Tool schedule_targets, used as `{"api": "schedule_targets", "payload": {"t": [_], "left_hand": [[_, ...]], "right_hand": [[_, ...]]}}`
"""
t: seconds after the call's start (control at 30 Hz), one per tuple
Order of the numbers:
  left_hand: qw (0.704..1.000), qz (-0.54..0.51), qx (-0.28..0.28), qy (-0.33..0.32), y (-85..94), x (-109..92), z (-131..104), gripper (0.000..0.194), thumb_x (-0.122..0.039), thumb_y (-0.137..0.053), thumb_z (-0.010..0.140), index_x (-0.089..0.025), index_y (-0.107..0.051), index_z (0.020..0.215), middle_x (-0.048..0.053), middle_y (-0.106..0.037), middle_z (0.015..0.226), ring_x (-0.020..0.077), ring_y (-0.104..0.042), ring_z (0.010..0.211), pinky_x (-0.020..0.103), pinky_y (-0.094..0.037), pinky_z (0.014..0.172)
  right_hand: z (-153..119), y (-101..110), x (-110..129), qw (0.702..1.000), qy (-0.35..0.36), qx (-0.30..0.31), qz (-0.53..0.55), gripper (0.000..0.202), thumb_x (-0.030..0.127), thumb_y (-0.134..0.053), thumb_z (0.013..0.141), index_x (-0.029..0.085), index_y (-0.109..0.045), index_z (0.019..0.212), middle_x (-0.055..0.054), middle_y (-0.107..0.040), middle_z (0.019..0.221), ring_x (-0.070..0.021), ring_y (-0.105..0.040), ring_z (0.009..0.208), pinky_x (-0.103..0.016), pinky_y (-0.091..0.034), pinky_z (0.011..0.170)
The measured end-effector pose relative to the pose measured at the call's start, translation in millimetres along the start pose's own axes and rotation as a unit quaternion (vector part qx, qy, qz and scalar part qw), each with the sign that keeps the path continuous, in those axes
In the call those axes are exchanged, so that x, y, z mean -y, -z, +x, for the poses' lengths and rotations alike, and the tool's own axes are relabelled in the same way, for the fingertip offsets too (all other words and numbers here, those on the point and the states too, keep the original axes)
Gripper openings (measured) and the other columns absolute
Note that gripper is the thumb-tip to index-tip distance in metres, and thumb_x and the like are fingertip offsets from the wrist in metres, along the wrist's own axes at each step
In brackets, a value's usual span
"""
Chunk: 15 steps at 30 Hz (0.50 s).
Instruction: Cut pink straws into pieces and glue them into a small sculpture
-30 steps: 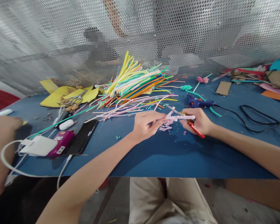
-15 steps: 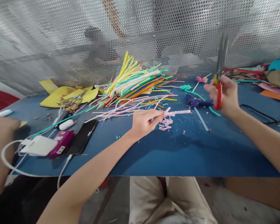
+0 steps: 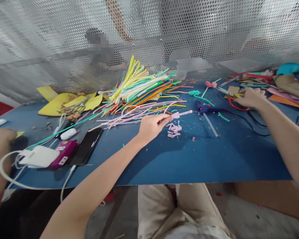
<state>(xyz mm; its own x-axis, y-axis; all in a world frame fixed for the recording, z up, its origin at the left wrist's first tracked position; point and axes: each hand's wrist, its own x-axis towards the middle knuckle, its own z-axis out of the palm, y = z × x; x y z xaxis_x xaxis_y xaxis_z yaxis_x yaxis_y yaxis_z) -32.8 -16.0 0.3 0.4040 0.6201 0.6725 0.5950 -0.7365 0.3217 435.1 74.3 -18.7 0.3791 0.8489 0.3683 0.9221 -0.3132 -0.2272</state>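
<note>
My left hand (image 3: 153, 127) is closed in a pinch on a pale pink pipe cleaner (image 3: 185, 113); a tuft of short pieces shows by the fingertips and a twisted stem points right. Just below it lies a small pile of cut pink pieces (image 3: 173, 130). At the right, my right hand (image 3: 252, 98) is over the red handle of the scissors (image 3: 236, 104), fingers stretched out and loose. The scissors lie on the table, blades toward the back left. Between the hands rests a blue glue gun (image 3: 205, 108) with a clear glue stick (image 3: 211, 125) beside it.
A big bundle of coloured pipe cleaners (image 3: 149, 89) lies at the back by the perforated metal screen (image 3: 189, 33). On the left are a phone (image 3: 87, 146), a purple box (image 3: 64, 154), a white charger (image 3: 41, 156) and another person's arm (image 3: 0, 159). Scraps (image 3: 289, 83) sit far right.
My right hand has lowered the raised scissors to the table at the right, and its fingers have loosened. My left hand keeps its pinch on the pink pipe cleaner. The view has shifted slightly.
</note>
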Motion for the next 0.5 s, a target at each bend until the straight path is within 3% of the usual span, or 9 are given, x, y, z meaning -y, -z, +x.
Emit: {"api": "schedule_targets", "payload": {"t": [0.07, 0.17, 0.23, 0.37, 0.5], "left_hand": [[1.000, 0.002, -0.003, -0.015, -1.1, -0.1, -0.3, 0.029, -0.047, -0.064, 0.096, -0.022, -0.080, 0.093, 0.001, -0.077, 0.074, 0.0089, -0.063, 0.057, 0.021, -0.043, 0.058], [1.000, 0.002, 0.011, -0.028, -3.2, -0.2, -0.7, 0.029, -0.045, -0.063, 0.097, -0.022, -0.079, 0.092, 0.000, -0.078, 0.079, 0.0079, -0.062, 0.057, 0.021, -0.043, 0.059], [0.999, 0.003, 0.027, -0.030, -4.1, -0.7, -0.7, 0.027, -0.044, -0.063, 0.097, -0.022, -0.078, 0.092, 0.000, -0.078, 0.084, 0.0070, -0.060, 0.056, 0.021, -0.043, 0.060], [0.998, 0.003, 0.051, -0.026, -4.1, -1.7, -0.4, 0.027, -0.043, -0.060, 0.099, -0.022, -0.077, 0.095, 0.000, -0.079, 0.092, 0.0070, -0.058, 0.056, 0.021, -0.043, 0.061], [0.997, -0.001, 0.072, -0.028, -3.4, -2.5, -0.7, 0.029, -0.043, -0.057, 0.100, -0.021, -0.077, 0.098, 0.001, -0.078, 0.092, 0.0078, -0.058, 0.057, 0.022, -0.044, 0.062]], "right_hand": [[-5.7, 14.2, 17.4, 0.999, 0.029, -0.021, 0.023, 0.047, 0.041, -0.067, 0.088, 0.007, -0.069, 0.122, -0.034, -0.055, 0.127, -0.0337, -0.049, 0.114, -0.046, -0.030, 0.080], [-27.3, 38.9, 54.2, 0.971, 0.197, -0.040, 0.132, 0.027, 0.022, -0.062, 0.090, 0.008, -0.070, 0.111, -0.019, -0.069, 0.096, -0.0211, -0.057, 0.092, -0.038, -0.037, 0.083], [-51.7, 52.5, 80.4, 0.938, 0.293, -0.023, 0.185, 0.022, 0.026, -0.062, 0.092, 0.013, -0.071, 0.107, -0.014, -0.071, 0.096, -0.0164, -0.059, 0.078, -0.033, -0.041, 0.077], [-109.0, 66.0, 122.6, 0.862, 0.455, 0.052, 0.216, 0.032, 0.043, -0.064, 0.093, 0.021, -0.068, 0.114, -0.006, -0.074, 0.095, -0.0183, -0.066, 0.080, -0.031, -0.046, 0.076], [-144.2, 60.9, 143.6, 0.836, 0.501, 0.071, 0.213, 0.036, 0.048, -0.061, 0.096, 0.022, -0.068, 0.120, -0.005, -0.076, 0.094, -0.0188, -0.069, 0.077, -0.031, -0.047, 0.071]]}}
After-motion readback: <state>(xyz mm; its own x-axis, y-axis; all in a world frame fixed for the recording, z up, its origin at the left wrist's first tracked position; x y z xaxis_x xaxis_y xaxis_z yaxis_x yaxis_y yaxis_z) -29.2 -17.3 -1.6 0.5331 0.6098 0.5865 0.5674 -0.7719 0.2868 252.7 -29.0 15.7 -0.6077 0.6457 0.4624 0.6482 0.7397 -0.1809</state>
